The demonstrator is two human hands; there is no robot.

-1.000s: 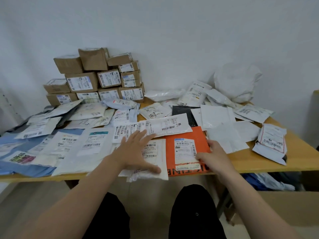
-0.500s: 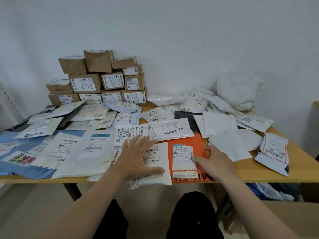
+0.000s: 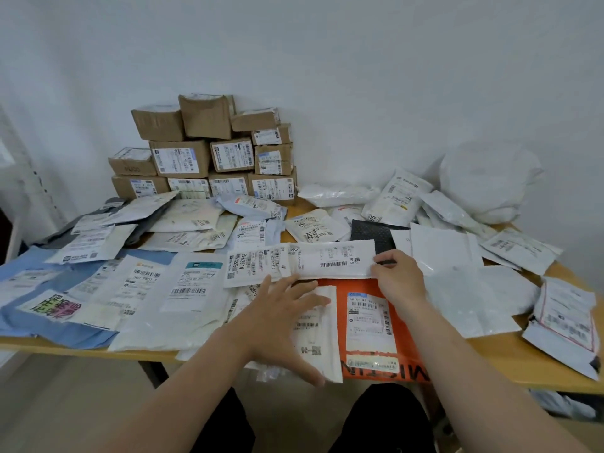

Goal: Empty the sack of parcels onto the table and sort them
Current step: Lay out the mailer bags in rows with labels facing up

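We see the left hand (image 3: 281, 325) spread flat, fingers apart, pressing on a white mailer (image 3: 313, 341) that lies at the near edge of the table (image 3: 510, 354) and hangs a little over it. The right hand (image 3: 397, 279) pinches the right end of a long mailer (image 3: 330, 258), thumb on top, just beyond the left hand's fingertips. Between the two hands lies an orange mailer (image 3: 369, 325); the white mailer overlaps its left side, the long mailer covers its far edge and the right forearm crosses its right corner. The long mailer's left end rests on another labelled mailer (image 3: 251, 266), and a black mailer (image 3: 376, 235) lies partly tucked behind it.

To the left we find flat white mailers overlapping on a blue mailer (image 3: 75, 335). To the right, plain white mailers (image 3: 457, 289) lie heaped just beside the right hand, with a red-bordered mailer (image 3: 568, 322) at the table's right edge. The boxes (image 3: 209, 155) stand stacked at the back left against the wall (image 3: 359, 76). The sack (image 3: 487, 178) sits crumpled at the back right corner, with loose mailers heaped in front of it. Below the table edge we see dark trouser knees (image 3: 385, 420)
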